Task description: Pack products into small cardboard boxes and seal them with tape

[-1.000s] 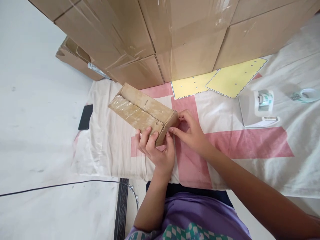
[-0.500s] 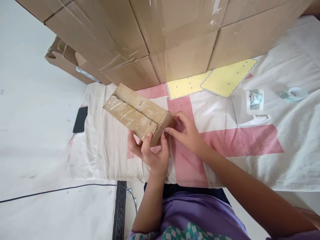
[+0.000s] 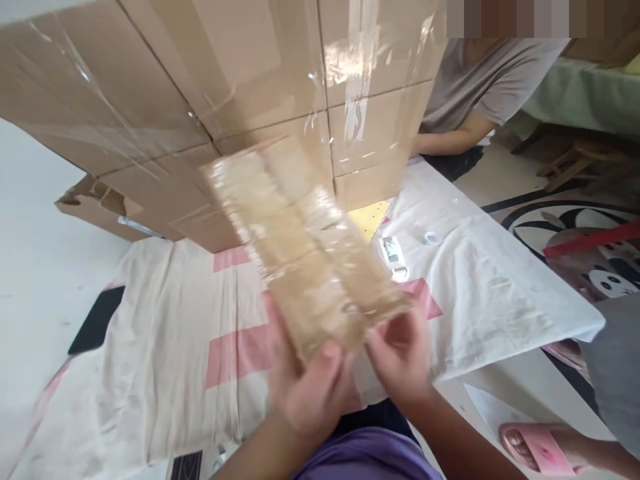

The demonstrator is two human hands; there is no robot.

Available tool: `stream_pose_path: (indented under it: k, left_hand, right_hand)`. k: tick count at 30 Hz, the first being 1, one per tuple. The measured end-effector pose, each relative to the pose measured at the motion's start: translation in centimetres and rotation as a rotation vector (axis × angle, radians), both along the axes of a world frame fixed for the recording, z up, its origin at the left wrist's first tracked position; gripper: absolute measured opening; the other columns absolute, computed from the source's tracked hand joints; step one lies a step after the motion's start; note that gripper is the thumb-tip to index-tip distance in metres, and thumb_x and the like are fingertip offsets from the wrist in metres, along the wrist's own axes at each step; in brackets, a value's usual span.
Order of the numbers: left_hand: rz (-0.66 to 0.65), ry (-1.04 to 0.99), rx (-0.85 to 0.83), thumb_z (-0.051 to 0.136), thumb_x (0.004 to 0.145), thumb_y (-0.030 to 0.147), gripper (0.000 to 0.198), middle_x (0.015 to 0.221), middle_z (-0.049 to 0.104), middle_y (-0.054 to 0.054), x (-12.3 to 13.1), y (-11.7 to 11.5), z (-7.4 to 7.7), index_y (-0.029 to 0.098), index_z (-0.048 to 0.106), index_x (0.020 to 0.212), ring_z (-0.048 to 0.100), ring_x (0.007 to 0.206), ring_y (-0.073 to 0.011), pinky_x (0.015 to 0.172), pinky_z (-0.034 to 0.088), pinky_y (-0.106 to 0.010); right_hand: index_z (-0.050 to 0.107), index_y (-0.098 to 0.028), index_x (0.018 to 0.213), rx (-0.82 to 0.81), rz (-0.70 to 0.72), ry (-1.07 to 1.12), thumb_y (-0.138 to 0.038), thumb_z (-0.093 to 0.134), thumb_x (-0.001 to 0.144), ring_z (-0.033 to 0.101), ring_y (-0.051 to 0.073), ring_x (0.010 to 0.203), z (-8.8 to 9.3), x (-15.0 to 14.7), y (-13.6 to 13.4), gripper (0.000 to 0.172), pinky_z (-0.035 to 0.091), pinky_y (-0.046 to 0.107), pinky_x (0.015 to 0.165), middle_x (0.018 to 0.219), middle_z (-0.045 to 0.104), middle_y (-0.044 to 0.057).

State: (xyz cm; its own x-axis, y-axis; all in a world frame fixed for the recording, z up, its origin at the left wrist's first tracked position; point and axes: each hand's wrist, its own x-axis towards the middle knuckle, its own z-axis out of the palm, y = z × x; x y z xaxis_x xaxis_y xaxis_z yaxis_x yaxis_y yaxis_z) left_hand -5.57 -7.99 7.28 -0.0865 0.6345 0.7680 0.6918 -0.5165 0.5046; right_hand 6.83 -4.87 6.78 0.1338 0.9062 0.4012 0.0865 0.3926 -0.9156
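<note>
A small cardboard box [image 3: 300, 233], its taped face turned up toward me, is held tilted above the table in front of the stacked boxes. My left hand [image 3: 310, 387] grips the near left end, its thumb on the top face and fingers along the side. At the near right corner, my right hand [image 3: 403, 350] closes its fingers on the box edge. Motion blurs both hands and the box. Whatever lies under the box is hidden.
Large taped cartons [image 3: 265, 60] stand along the back. A yellow sheet [image 3: 370, 219], a white tape dispenser [image 3: 393, 257] and a tape roll [image 3: 431, 238] lie right on the cloth-covered table [image 3: 475, 287]. A black phone [image 3: 97, 319] lies left. Another person's arm [image 3: 457, 141] rests beyond the cartons.
Both hands have raised the small box toward me and tilted it more upright. My view has swung, bringing another person, the table's right end and a sandaled foot into sight.
</note>
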Motion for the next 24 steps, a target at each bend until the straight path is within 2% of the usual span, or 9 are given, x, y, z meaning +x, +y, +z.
stream_pose_path:
  k: [3,5,8,11,14,17,20,22,24]
  left_hand:
    - [-0.166,0.097,0.072,0.072,0.091,0.018,0.049,0.144,0.061,-0.012,5.7,3.0,2.4,0.034,0.052,0.133,0.061,0.135,-0.0335,0.090,0.068,-0.047]
    - [-0.246,0.203,-0.041,0.059,0.100,0.027,0.028,0.152,0.054,-0.009,9.9,6.3,3.8,0.033,0.057,0.127,0.056,0.140,-0.0332,0.090,0.066,-0.045]
    - [-0.330,0.226,-0.165,0.044,0.106,0.031,0.030,0.167,0.033,-0.006,15.6,13.1,4.6,0.031,0.053,0.134,0.050,0.146,-0.0315,0.089,0.065,-0.043]
    - [-0.379,0.215,-0.264,0.050,0.103,0.026,0.040,0.170,0.027,-0.010,19.5,20.8,3.3,0.030,0.046,0.142,0.060,0.136,-0.0290,0.087,0.065,-0.036]
    - [-0.291,0.290,-0.439,0.055,0.101,0.026,0.041,0.165,0.036,-0.016,21.1,27.1,1.0,0.024,0.047,0.141,0.067,0.123,-0.0272,0.093,0.062,-0.036]
    - [-0.200,0.332,-0.520,0.055,0.102,0.028,0.038,0.155,0.047,-0.019,21.3,30.9,-1.0,0.022,0.051,0.139,0.072,0.108,-0.0280,0.089,0.061,-0.040]
    - [-0.117,0.349,-0.554,0.048,0.104,0.026,0.039,0.136,0.062,-0.017,21.7,33.3,-2.1,0.026,0.049,0.143,0.073,0.100,-0.0271,0.087,0.059,-0.041]
    - [-0.054,0.350,-0.576,0.048,0.105,0.026,0.043,0.125,0.066,-0.014,22.4,34.7,-2.3,0.028,0.046,0.147,0.073,0.100,-0.0262,0.087,0.059,-0.039]
    - [0.017,0.328,-0.570,0.051,0.104,0.025,0.044,0.133,0.061,-0.014,23.3,36.1,-2.3,0.030,0.047,0.147,0.070,0.107,-0.0266,0.086,0.059,-0.038]
  right_hand:
    - [0.061,-0.028,0.117,0.140,-0.322,0.016,-0.027,0.075,0.088,0.067,0.031,0.114,1.7,6.3,0.3,0.032,0.055,0.048,0.096,0.115,0.067,0.012]
    - [0.059,-0.027,0.112,0.228,-0.473,0.022,-0.026,0.079,0.085,0.067,0.029,0.110,2.3,10.5,2.1,0.034,0.055,0.045,0.094,0.113,0.066,0.013]
    - [0.056,-0.024,0.103,0.223,-0.640,-0.089,-0.028,0.081,0.082,0.068,0.025,0.100,2.1,16.0,7.7,0.033,0.055,0.039,0.084,0.110,0.064,0.013]
    - [0.053,-0.022,0.094,0.161,-0.797,-0.267,-0.030,0.078,0.077,0.066,0.024,0.091,0.5,19.6,15.3,0.032,0.055,0.044,0.086,0.096,0.063,0.008]
    - [0.051,-0.022,0.090,-0.001,-0.777,-0.374,-0.034,0.076,0.074,0.064,0.024,0.086,-2.2,21.3,22.3,0.032,0.053,0.050,0.090,0.088,0.063,0.004]
    - [0.052,-0.022,0.089,-0.082,-0.612,-0.331,-0.038,0.074,0.073,0.064,0.024,0.087,-5.4,21.9,27.0,0.031,0.054,0.049,0.090,0.089,0.066,0.005]
    - [0.056,-0.022,0.095,-0.020,-0.478,-0.160,-0.046,0.072,0.075,0.067,0.022,0.097,-8.5,22.5,29.2,0.035,0.055,0.044,0.094,0.101,0.070,0.006]
    - [0.059,-0.022,0.097,-0.008,-0.484,-0.003,-0.051,0.069,0.078,0.068,0.021,0.097,-10.2,22.9,29.8,0.037,0.057,0.040,0.089,0.105,0.070,0.006]
    - [0.060,-0.021,0.096,-0.043,-0.545,0.147,-0.054,0.064,0.081,0.069,0.018,0.087,-11.2,23.3,29.9,0.037,0.058,0.035,0.077,0.101,0.070,0.005]
